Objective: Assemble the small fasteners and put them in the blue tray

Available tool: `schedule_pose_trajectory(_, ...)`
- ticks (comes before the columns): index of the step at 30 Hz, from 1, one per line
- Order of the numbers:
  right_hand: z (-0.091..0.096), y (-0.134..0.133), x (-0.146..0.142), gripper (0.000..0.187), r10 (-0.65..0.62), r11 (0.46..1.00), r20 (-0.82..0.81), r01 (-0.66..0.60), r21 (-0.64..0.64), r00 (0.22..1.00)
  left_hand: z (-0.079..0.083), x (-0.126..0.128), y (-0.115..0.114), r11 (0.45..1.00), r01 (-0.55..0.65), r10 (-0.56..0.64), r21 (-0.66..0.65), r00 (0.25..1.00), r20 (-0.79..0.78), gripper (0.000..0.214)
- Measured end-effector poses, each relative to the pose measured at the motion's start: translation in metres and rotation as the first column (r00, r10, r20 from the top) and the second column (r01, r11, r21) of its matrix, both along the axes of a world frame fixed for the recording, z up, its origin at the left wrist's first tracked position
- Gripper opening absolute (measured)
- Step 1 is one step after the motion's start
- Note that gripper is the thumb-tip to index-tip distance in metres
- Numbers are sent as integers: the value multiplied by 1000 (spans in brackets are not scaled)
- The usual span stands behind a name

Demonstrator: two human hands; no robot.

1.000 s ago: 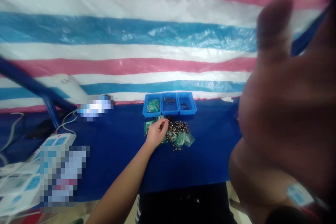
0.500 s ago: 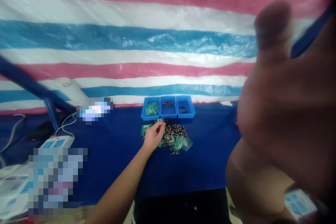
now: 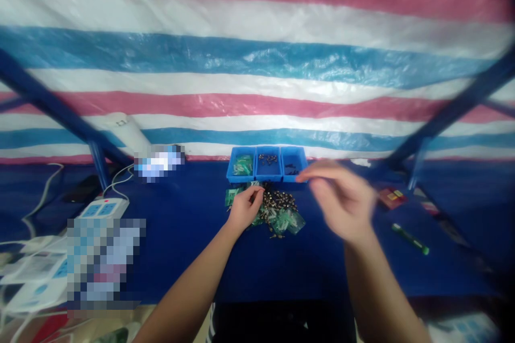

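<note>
My left hand (image 3: 244, 209) rests at the left side of a pile of small brass-coloured metal parts (image 3: 281, 200), thumb and forefinger pinched together. Whatever sits between those fingertips is too small to make out. Green-tinted plastic packets (image 3: 285, 220) lie among and in front of the parts. Slightly blurred, my right hand (image 3: 344, 201) hovers right of the pile, fingers stretched toward the bins and thumb apart, with nothing visible in it. Behind the pile stand three joined blue bins: the left bin (image 3: 241, 178) holds green packets, the middle bin (image 3: 269, 177) metal parts, the right bin (image 3: 295, 178) dark pieces.
On the blue table (image 3: 281, 273), a green tube-shaped item (image 3: 410, 238) and a red box (image 3: 391, 198) lie to the right. A white power strip (image 3: 105, 208) with cables is at left, near a white cylinder (image 3: 127, 133). Striped sheeting (image 3: 257, 59) hangs behind.
My right hand has dropped from close in front of the camera to beside the bins. My left hand keeps its pinch at the pile. The view has shifted slightly left.
</note>
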State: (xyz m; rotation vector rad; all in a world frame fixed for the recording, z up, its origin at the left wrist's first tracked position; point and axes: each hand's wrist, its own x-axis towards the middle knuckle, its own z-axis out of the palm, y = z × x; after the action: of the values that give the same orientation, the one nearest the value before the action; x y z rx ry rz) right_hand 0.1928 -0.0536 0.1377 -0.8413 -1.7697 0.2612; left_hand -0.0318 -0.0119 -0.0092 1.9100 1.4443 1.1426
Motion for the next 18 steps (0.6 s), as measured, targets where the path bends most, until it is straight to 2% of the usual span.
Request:
schedule_pose_trajectory(3,-59,37,-5,19,-16,960,281,94,-265,960,0,1,0,1000,-6,6,-15,1000,6,26)
schedule_pose_trajectory(5,-100,54,-3,19,-71,925,433,222,-310,899,0,1,0,1000,-5,5,-10,1000,11,26)
schedule_pose_trajectory(8,-140,65,2,19,-123,902,450,289,-320,884,-2,0,2,1000,-2,2,-1,1000,20,27)
schedule_pose_trajectory(11,-151,65,5,19,-148,892,475,324,-314,867,-3,-1,3,1000,-1,1,7,1000,14,26)
schedule_pose_trajectory(18,-152,65,10,18,-156,864,459,346,-365,875,-3,0,2,1000,-16,15,24,1000,10,25)
